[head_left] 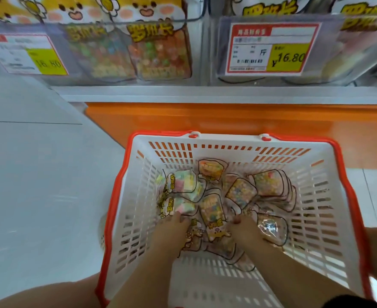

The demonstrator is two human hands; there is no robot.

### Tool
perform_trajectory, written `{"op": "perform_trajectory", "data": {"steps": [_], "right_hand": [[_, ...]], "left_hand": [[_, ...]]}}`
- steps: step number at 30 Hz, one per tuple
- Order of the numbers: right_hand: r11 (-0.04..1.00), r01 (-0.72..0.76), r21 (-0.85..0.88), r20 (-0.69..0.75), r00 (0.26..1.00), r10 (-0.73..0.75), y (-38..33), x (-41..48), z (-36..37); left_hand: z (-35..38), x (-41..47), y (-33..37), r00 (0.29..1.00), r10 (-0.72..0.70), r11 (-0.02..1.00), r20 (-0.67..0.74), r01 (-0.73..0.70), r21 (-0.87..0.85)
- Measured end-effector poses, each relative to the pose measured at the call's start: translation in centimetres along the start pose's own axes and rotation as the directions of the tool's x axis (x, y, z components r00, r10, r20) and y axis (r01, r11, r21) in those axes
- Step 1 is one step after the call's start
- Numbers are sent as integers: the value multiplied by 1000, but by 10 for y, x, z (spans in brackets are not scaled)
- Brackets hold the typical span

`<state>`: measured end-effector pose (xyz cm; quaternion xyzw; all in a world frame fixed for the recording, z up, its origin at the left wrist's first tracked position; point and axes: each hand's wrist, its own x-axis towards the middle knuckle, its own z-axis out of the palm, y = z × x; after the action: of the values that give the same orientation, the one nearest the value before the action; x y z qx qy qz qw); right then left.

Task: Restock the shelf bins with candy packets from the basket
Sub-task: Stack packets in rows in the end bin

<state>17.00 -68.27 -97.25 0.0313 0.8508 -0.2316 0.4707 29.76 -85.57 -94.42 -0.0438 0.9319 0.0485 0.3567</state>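
The basket (227,138) is sitting on the floor (38,174), showing white slotted walls and an orange rim. Candy packets (241,192) are lying loose in a heap on the basket's bottom, mostly toward its far side. Both hands are reaching down into the basket from its near side. The left hand (172,230) is lying on packets at the heap's left. Its fingertips are buried among them, so the grip cannot be determined. The right hand (247,227) is lying among packets right of the basket's centre, with its fingers likewise hidden. Beyond the basket's far rim an orange panel (249,121) is running across. Above the panel, clear shelf bins (161,52) are holding more packets behind price tags (269,48).
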Motion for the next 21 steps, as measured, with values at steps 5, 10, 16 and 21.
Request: {"op": "perform_trajectory", "data": {"steps": [5, 10, 16, 21], "right_hand": [[974, 185, 129, -267, 953, -145, -3, 6, -31], [906, 424, -12, -385, 834, -395, -15, -13, -68], [785, 603, -142, -239, 749, -618, -48, -66, -119], [699, 713, -61, -231, 671, -705, -73, -133, -172]], "left_hand": [[-23, 2, -3, 990, -142, 990, 25, 142, 12], [-39, -5, -14, 983, -148, 975, 108, 163, -151], [-65, -22, -17, 968, -219, 757, -119, 91, -647], [-116, -59, -31, 833, -428, 559, -350, -60, -827]]}}
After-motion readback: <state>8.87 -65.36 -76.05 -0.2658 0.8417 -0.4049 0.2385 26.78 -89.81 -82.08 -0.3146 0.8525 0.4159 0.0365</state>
